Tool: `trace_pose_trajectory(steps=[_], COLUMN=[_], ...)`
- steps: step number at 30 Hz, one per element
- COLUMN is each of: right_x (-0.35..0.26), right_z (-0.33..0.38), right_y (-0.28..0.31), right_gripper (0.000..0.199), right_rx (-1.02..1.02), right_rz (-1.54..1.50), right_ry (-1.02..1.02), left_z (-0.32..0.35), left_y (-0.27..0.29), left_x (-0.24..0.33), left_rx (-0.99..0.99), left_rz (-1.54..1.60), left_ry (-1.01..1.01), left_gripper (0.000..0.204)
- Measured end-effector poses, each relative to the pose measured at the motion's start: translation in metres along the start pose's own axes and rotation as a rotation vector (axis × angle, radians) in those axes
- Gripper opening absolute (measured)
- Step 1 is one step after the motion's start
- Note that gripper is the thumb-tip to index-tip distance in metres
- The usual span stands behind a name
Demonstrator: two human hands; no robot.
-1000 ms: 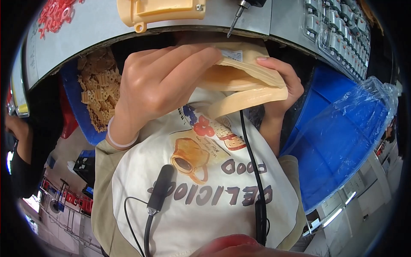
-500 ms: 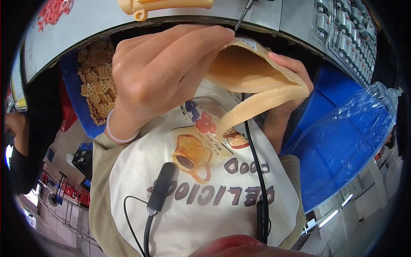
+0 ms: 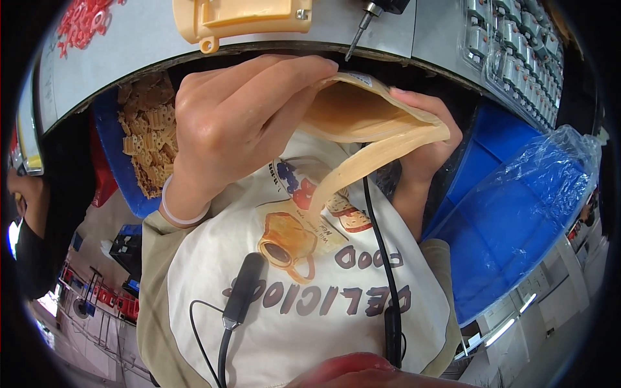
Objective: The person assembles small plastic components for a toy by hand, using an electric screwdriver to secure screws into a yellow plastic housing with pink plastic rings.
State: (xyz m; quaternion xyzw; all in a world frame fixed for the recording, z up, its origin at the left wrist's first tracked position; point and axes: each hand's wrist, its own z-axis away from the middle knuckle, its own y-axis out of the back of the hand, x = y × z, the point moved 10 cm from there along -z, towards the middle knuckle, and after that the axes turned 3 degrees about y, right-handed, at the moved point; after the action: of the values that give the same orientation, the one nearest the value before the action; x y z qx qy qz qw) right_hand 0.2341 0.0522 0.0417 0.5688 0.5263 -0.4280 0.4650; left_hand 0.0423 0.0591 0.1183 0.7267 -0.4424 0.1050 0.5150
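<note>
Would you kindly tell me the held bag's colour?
The bag is pale tan, shown best in the head view.

Pouch: a tan, thin-walled pouch [image 3: 346,123], smooth and slightly glossy, held up in the air in front of the person's chest.
Mouth: gaping, turned toward the viewer, showing a shadowed tan interior; the contents, if any, cannot be made out.
Flap: a long tan strip [image 3: 369,161] runs from the right corner, curling down and leftward to a narrow end.
Label: a small white patch with print [image 3: 359,79] on the far upper side, partly visible.
Hold: left hand [image 3: 233,119] at the upper left edge, its grip partly hidden; right hand [image 3: 427,156] clasping the right end.
</note>
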Motion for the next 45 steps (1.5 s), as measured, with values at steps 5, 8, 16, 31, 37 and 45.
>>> trace_pose_trajectory(steps=[5, 8, 16, 31, 37, 45], right_x=[0.001, 0.001, -0.011, -0.021, -0.025, -0.029], right_z=[0.000, -0.001, -0.004, -0.004, -0.003, -0.004], right_y=[0.000, 0.000, -0.003, -0.004, -0.003, 0.003], right_gripper=[0.020, 0.022, 0.026, 0.025, 0.024, 0.023], right_rx=[-0.009, -0.022, -0.022, -0.050, -0.049, 0.003], right_rz=[0.056, 0.123, 0.169, 0.144, 0.140, 0.123], right_ry=[-0.015, -0.007, 0.072, 0.112, 0.161, 0.218], left_z=[0.000, 0.001, 0.002, 0.000, 0.004, 0.013], left_y=[-0.002, -0.005, -0.005, -0.009, -0.013, -0.009], left_x=[-0.002, -0.004, -0.005, 0.000, 0.000, -0.006], left_rx=[-0.055, -0.076, -0.058, -0.086, -0.109, -0.119], left_rz=[-0.012, -0.008, 0.012, 0.029, 0.019, 0.082], left_ry=[0.025, 0.025, -0.019, -0.044, -0.041, -0.077], left_gripper=[0.016, 0.017, 0.018, 0.022, 0.020, 0.026])
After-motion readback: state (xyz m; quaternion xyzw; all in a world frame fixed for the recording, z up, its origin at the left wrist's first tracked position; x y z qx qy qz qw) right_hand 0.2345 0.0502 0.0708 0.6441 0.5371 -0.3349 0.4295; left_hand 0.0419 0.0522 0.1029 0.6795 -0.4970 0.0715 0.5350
